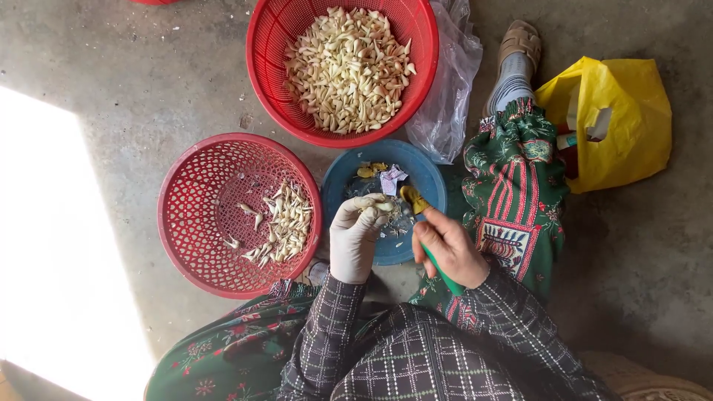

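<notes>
Near the centre of the frame, the left hand (356, 236), in a pale glove, is curled around a garlic clove (380, 206); the clove is pinched at the fingertips and shows as a small cream-white piece. The right hand (448, 249), bare, is closed firmly on a knife with a green handle (440, 273); its yellowish front end (413, 198) is just beside the clove, over the blue bowl (429, 174).

There are three round containers on the concrete floor (111, 67). Two are red plastic baskets: the upper basket (420, 30), at the top centre, is filled with many peeled white cloves, and the left basket (186, 223), at the middle left, holds only a small heap of cloves. The one blue bowl lies between them and holds skins and scraps.

One clear plastic bag (449, 89) lies beside the upper basket. One yellow plastic bag (624, 119) is at the upper right, near a sandalled foot (516, 56).
</notes>
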